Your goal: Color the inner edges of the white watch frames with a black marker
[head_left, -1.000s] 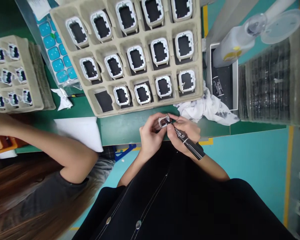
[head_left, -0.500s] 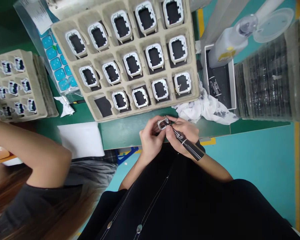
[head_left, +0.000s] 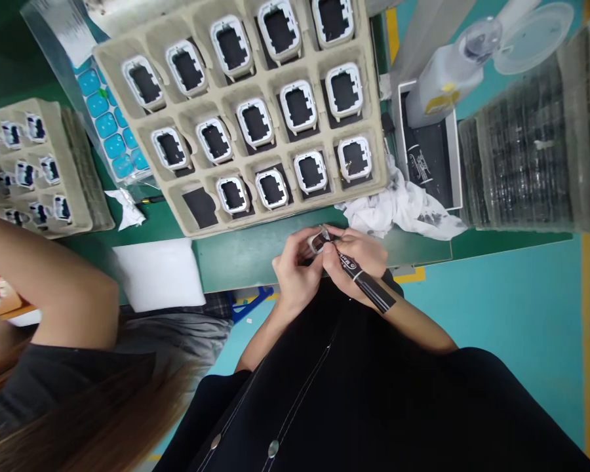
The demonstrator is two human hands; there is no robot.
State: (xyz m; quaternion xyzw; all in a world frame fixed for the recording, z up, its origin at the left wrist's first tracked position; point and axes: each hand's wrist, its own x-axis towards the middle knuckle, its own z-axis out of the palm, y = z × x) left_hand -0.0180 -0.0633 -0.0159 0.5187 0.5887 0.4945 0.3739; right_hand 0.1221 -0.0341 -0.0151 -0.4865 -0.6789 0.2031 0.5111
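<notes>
My left hand [head_left: 297,269] pinches a small white watch-case frame [head_left: 316,243] just past the table's front edge. My right hand [head_left: 356,265] grips a black marker pen [head_left: 373,290], its tip end turned toward the frame; fingers hide whether the tip touches. Beyond my hands lies a beige moulded tray [head_left: 270,213] with rows of similar white frames, each in its own pocket. The front-left pocket [head_left: 200,207] holds no frame and shows its dark bottom.
Right of the tray are a crumpled stained cloth [head_left: 403,206], a box [head_left: 456,164] with another marker, and a pump bottle [head_left: 437,88]. A white sheet [head_left: 160,274] lies left. A co-worker's arm [head_left: 63,275] is beside another tray stack [head_left: 91,177]. Stacked trays [head_left: 526,157] stand right.
My hands keep the same hold on the frame and marker, with hardly any movement. The view has shifted slightly, and the co-worker's elbow has moved a little left.
</notes>
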